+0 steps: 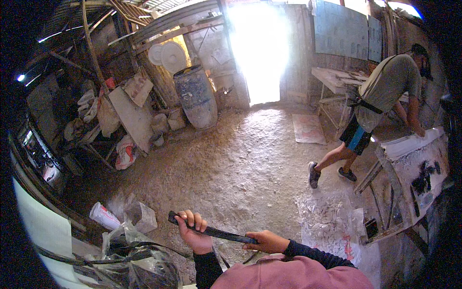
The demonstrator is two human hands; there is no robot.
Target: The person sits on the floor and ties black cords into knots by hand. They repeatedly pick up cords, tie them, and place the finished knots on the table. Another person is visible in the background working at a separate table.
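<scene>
A long, flat black strip stretches between my two hands in front of my body. My left hand is closed round its left end, fingers wrapped over the top. At the other end my right hand grips it between thumb and fingers. The strip slopes slightly down to the right. Thin dark strands hang beneath it, partly hidden by my sleeves. Left of my left hand lies a heap of clear plastic bags with a black cord across it.
Another person bends over a worn worktable at the right. White scraps cover a sheet on the dirt floor. A blue drum and leaning boards stand at the back left. A white tub lies nearby.
</scene>
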